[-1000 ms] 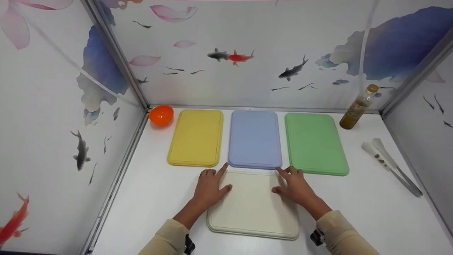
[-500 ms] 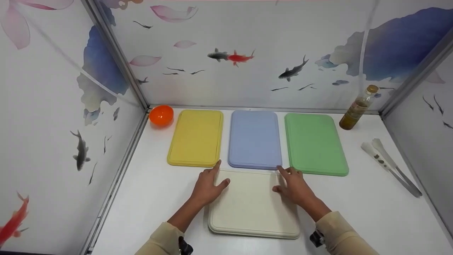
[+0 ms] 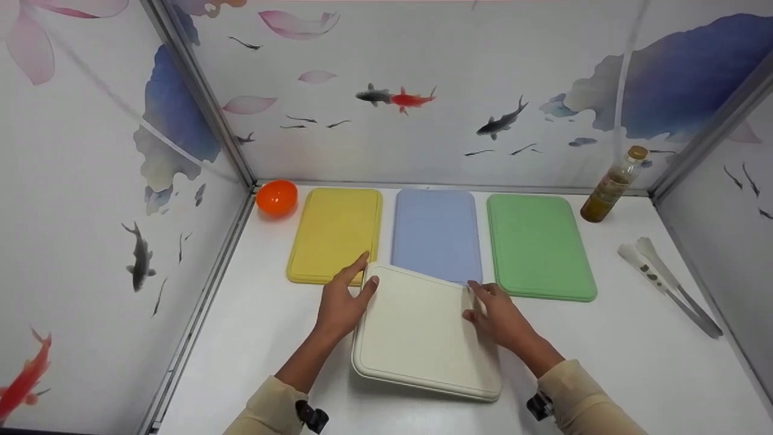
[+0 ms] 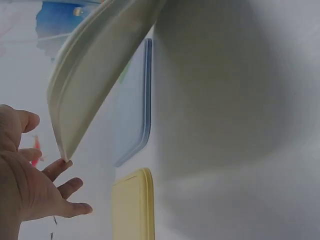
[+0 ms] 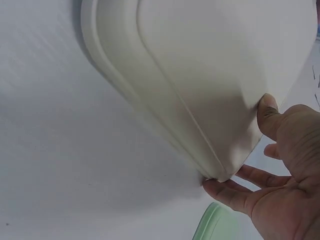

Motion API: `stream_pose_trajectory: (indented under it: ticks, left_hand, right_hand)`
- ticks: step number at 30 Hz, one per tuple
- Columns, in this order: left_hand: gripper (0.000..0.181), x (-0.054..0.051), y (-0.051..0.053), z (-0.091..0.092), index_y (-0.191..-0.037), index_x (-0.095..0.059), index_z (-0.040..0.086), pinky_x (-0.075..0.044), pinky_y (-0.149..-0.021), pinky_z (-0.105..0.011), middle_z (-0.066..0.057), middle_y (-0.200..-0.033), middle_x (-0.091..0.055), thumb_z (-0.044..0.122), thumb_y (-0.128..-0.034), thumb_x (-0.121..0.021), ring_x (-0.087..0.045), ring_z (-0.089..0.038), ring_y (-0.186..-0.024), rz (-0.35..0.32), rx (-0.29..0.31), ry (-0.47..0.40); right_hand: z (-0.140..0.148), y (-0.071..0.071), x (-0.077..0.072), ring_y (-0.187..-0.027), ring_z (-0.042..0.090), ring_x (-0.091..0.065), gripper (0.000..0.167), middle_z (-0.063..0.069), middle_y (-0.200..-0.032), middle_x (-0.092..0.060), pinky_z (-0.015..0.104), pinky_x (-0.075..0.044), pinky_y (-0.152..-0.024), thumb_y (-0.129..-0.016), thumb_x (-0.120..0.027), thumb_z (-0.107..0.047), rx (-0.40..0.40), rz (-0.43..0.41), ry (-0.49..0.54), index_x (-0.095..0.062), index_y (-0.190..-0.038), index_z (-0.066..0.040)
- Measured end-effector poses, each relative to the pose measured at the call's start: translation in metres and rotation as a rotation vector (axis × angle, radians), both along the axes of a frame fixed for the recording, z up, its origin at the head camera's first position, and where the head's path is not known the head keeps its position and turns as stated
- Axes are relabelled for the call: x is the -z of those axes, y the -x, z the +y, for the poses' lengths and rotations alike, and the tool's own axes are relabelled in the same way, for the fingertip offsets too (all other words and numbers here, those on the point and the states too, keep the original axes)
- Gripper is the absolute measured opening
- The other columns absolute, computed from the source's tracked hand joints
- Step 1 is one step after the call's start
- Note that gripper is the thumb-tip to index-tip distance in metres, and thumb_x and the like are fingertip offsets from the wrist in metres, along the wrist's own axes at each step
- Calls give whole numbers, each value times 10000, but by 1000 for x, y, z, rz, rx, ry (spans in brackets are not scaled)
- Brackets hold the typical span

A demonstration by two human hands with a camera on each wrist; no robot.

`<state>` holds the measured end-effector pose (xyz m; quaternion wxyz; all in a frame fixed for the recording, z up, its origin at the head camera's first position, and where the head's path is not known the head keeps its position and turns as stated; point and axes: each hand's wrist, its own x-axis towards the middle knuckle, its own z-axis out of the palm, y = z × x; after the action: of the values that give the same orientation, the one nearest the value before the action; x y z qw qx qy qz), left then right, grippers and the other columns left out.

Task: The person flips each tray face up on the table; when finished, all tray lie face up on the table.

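A cream cutting board (image 3: 429, 332) is raised at its left side and tilted over the table. My left hand (image 3: 343, 302) is at its far left corner. In the left wrist view, the loosely spread fingers (image 4: 61, 167) touch that corner, and the thumb (image 4: 31, 121) stands apart from it. My right hand (image 3: 500, 315) pinches the far right corner. In the right wrist view, its thumb (image 5: 269, 102) lies on the top face and fingers hold the edge. Behind lie a yellow cutting board (image 3: 335, 235), a blue cutting board (image 3: 436, 232) and a green cutting board (image 3: 540, 244).
An orange bowl (image 3: 276, 198) stands at the back left corner. At the back right is a bottle (image 3: 609, 187) of brownish liquid. Tongs (image 3: 670, 287) lie on the right side of the white table (image 3: 241, 338). Printed walls enclose the back and both sides.
My left hand has moved left and up along the cream board. The board, flat before, is lifted and tilted at its left side. The right hand has stayed at its corner.
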<state>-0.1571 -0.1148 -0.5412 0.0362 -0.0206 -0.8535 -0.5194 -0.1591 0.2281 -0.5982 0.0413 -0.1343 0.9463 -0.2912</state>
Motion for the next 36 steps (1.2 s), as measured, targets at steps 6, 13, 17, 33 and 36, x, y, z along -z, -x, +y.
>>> stream_pose_trajectory:
  ticks: [6,13,17,33,36]
  left_hand:
    - [614,-24,3,-2,-1657,-533,272,-346,-1316,-609,-70,-1571,-671,323,-1077,-727,-549,-319,-1548,41,53,6]
    - [577,-42,6,-4,-1670,-511,279,-341,-1326,-584,-14,-1608,-643,256,-1116,-670,-524,-277,-1577,113,134,-47]
    - [560,-46,6,-4,-1671,-510,276,-330,-1339,-543,33,-1639,-611,193,-1130,-630,-486,-247,-1607,148,172,-86]
    - [587,-73,12,12,-1650,-517,413,-311,-1331,-620,89,-1627,-621,333,-1098,-699,-469,-200,-1614,204,236,-145]
    - [608,-82,14,19,-1651,-516,411,-311,-1328,-621,76,-1598,-650,318,-1087,-721,-487,-187,-1597,229,256,-152]
  right_hand:
    - [1,2,2,-1298,521,-658,584,361,-1433,-601,650,-559,-1044,-1094,-701,-185,-69,39,40,-522,-1603,39]
    - [0,1,7,-1285,481,-677,609,333,-1478,-589,630,-559,-1052,-1109,-673,-216,-91,41,104,-484,-1636,25]
    - [0,-1,9,-1268,433,-687,637,306,-1536,-566,610,-561,-1050,-1123,-655,-271,-93,17,141,-453,-1668,-10]
    - [-14,0,9,-1447,489,-548,644,273,-1637,-534,624,-531,-1117,-1134,-633,-243,-63,-30,175,-402,-1708,-64]
    - [-17,1,9,-1446,468,-550,644,273,-1647,-524,573,-577,-1065,-1140,-621,-216,-68,-32,210,-380,-1716,-57]
